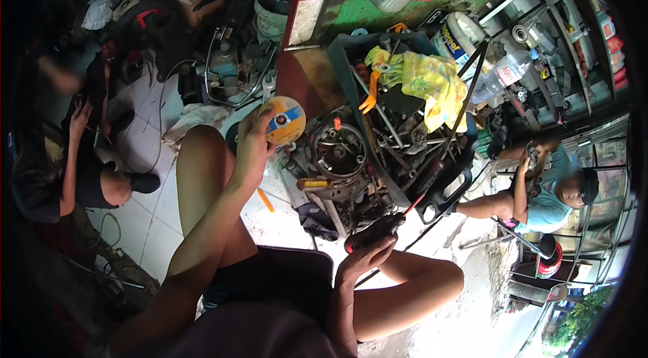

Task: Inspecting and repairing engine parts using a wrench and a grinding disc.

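My left hand (255,140) is raised above my left knee and closed on the edge of a round yellow-orange cutting disc (291,130). The disc has a blue and white label and a dark hole in its middle. Lower and to the right, my right hand (366,260) is wrapped round a black tool with red parts (375,232), perhaps a power tool; its exact kind does not show. A thin red rod (414,205) rises from beside its far end. Beyond both hands lies a round metal engine part (337,150) with an orange piece on its rim.
A dark bin (351,78) heaped with tools and a yellow patterned cloth (432,84) stands ahead. A clear plastic bottle (503,76) lies behind it. One person sits at the right (550,196), another at the left (44,169). An orange strip (266,200) lies on the floor.
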`<state>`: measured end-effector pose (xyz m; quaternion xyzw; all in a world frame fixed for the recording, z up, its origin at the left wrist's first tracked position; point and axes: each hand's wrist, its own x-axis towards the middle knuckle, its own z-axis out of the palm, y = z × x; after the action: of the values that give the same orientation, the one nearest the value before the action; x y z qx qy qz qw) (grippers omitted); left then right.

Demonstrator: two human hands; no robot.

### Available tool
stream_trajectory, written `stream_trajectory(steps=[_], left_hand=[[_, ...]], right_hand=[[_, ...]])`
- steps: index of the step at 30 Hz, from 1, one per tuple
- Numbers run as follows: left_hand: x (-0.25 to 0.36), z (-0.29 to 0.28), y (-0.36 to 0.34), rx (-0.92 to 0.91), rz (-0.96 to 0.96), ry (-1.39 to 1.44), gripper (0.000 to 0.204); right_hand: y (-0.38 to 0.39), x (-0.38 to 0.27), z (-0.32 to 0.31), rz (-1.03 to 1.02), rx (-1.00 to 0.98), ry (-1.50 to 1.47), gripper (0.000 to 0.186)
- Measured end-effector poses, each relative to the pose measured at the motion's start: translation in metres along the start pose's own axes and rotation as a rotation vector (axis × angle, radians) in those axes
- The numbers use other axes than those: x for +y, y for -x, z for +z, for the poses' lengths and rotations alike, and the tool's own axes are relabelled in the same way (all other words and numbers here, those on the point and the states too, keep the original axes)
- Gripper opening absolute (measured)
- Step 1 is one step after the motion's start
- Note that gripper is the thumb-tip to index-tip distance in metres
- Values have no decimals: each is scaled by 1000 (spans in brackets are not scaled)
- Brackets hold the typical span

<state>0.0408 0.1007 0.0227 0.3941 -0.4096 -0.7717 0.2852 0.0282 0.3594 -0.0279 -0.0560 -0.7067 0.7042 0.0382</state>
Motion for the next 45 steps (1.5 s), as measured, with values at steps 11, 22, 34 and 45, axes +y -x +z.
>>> stream_trajectory(steps=[11, 22, 34, 45], left_hand=[[3, -5, -5, 1, 55, -19, 40], [2, -8, -1, -80, 41, -38, 42], [1, -2, -2, 4, 79, -31, 31], [1, -2, 2, -77, 151, -10, 26]], right_hand=[[-4, 5, 19, -168, 66, 2, 34], [7, 22, 2, -274, -33, 136, 34], [23, 15, 9, -94, -17, 0, 31], [-14, 1, 18, -108, -15, -21, 28]])
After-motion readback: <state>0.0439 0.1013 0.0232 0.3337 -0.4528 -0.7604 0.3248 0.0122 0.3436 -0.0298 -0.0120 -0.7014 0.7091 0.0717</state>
